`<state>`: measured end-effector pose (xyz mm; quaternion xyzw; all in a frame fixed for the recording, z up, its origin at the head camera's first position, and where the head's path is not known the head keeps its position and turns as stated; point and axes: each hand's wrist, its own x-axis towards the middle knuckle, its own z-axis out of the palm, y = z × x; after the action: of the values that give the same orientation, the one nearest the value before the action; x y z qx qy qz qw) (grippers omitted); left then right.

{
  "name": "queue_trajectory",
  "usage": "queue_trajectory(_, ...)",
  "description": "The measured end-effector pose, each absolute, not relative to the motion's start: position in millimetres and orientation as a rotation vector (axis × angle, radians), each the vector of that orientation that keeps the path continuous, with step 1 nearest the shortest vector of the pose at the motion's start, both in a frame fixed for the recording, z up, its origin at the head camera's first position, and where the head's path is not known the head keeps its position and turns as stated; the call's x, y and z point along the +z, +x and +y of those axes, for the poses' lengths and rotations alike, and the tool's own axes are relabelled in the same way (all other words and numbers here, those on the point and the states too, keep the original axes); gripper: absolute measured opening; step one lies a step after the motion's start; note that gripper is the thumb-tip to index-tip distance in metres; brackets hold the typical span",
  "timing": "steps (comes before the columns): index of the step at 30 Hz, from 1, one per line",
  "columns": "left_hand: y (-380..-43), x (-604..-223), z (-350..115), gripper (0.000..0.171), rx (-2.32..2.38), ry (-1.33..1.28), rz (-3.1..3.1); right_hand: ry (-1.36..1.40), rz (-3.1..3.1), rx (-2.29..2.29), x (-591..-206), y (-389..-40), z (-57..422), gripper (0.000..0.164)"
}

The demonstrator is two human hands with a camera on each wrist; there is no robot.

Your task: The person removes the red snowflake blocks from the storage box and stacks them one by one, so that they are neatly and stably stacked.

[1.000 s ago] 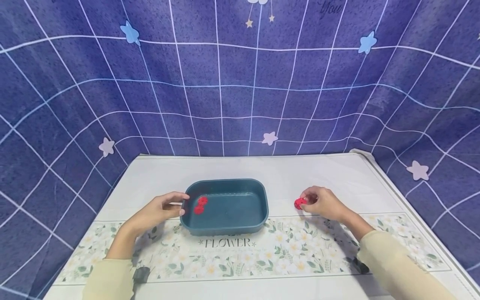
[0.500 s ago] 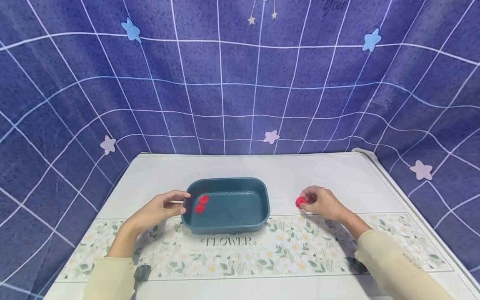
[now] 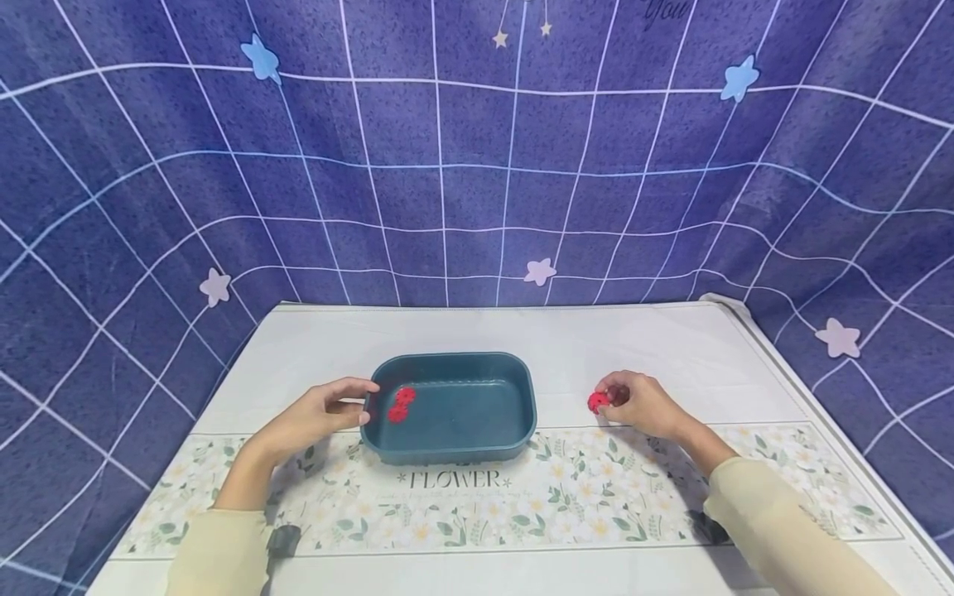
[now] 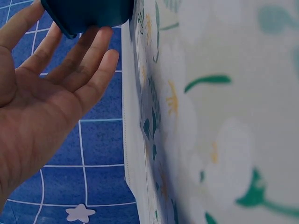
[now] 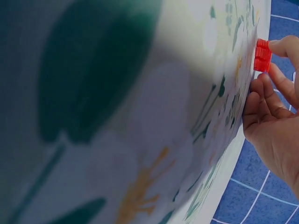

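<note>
Watching: I see two hands at a table, one on each side of a teal tray; both arms wear pale cream sleeves
Left hand: my left hand (image 3: 316, 416) lies relaxed with straight fingers; the fingertips (image 4: 100, 35) touch the outer left wall of the dark teal plastic tray (image 3: 514, 406); nothing is grasped; the left wrist view shows the palm spread beside the tray's corner
Right hand: my right hand (image 3: 643, 403) rests on the table well to the right of the tray; thumb and fingertips pinch a small red toothed plastic piece (image 3: 597, 401); the right wrist view shows the piece (image 5: 262, 55) between the fingertips, touching or just above the mat; I cannot tell which
Red piece: just off the right hand's left edge, well apart from the tray
Tray: rectangular with rounded corners, standing at the middle of the table; two more red pieces (image 3: 400, 405) lie inside at its left end, touching each other
Table: covered by a white mat (image 3: 462, 331) with a floral band across the front; the word FLOWER (image 3: 448, 478) is printed just in front of the tray
Backdrop: blue cloth (image 3: 477, 165) with a white grid and pale stars hangs behind and at both sides
</note>
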<state>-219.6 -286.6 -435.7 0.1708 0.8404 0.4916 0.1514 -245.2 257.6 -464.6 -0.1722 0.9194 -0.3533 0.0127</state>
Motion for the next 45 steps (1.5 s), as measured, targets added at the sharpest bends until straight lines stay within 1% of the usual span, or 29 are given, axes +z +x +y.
queue_trajectory(13, -219, -437, -288, 0.057, 1.415, 0.488, 2.419, -0.548, 2.802, -1.162, -460, -245, 258, 0.034)
queue_trajectory(18, -218, -436, -288, 0.056, 1.409, 0.487, 2.426, -0.55, 2.841, -1.148, -453, -250, 258, 0.031)
queue_trajectory(22, -218, -435, -288, 0.057, 1.415, 0.478, 2.416, -0.557, 2.931, -1.159, -437, -259, 250, 0.027)
queue_trajectory(26, -217, -434, -288, 0.058, 1.415, 0.473, 2.417, -0.59, 2.941, -1.264, -414, -269, 232, 0.024)
queue_trajectory(31, -218, -435, -289, 0.057, 1.4, 0.482, 2.435, -0.671, 2.843, -1.406, -393, -278, 197, 0.024)
queue_trajectory(38, -220, -438, -287, 0.057, 1.395, 0.486, 2.431, -0.765, 2.721, -1.446, -380, -283, 149, 0.023)
queue_trajectory(45, -221, -438, -288, 0.057, 1.406, 0.496, 2.424, -0.86, 2.606, -1.456, -371, -283, 107, 0.026)
